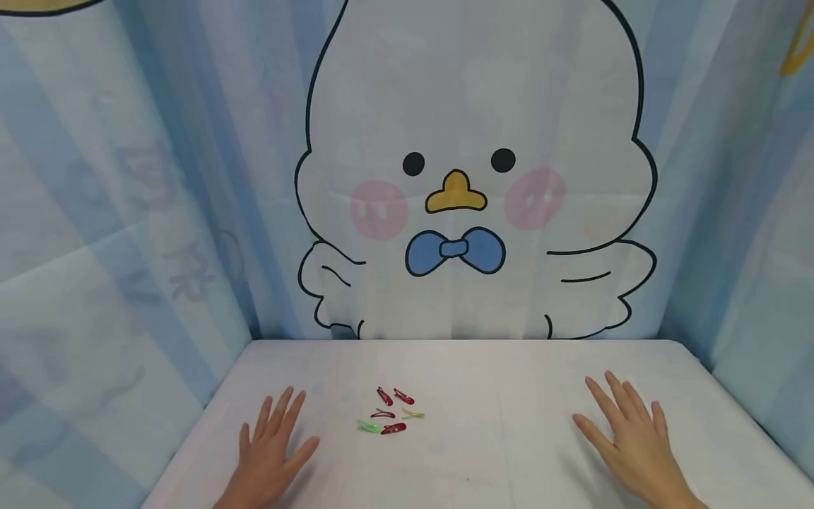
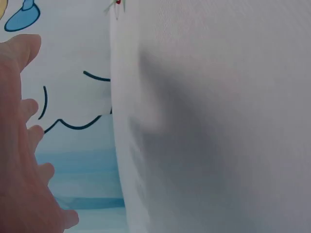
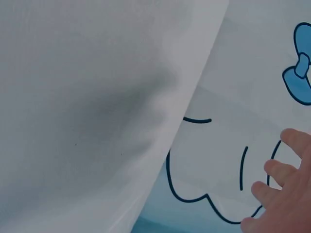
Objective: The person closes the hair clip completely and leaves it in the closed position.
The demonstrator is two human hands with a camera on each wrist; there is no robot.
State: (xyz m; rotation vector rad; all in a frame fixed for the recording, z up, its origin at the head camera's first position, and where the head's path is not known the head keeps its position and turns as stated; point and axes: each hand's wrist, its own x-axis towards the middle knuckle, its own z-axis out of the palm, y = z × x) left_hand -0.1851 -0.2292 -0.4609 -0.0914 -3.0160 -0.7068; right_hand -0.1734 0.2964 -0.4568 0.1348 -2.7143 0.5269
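Note:
Several small hair clips lie in a loose cluster on the white table, left of its middle. Two red clips (image 1: 403, 397) are at the back of the group, and a thin dark red clip (image 1: 383, 413) sits beside a yellow-green clip (image 1: 413, 414). At the front, a green clip (image 1: 369, 426) touches a red clip (image 1: 393, 428). To the left of them, my left hand (image 1: 270, 445) is held over the table, fingers spread, with nothing in it. My right hand (image 1: 632, 442) is likewise spread and holds nothing, far to the right of the clips.
The white table (image 1: 483, 382) reaches back to a curtain (image 1: 470, 297) printed with a white cartoon bird in a blue bow tie. More blue and white curtain (image 1: 95, 283) hangs along both sides. Each hand casts a soft shadow on the tabletop.

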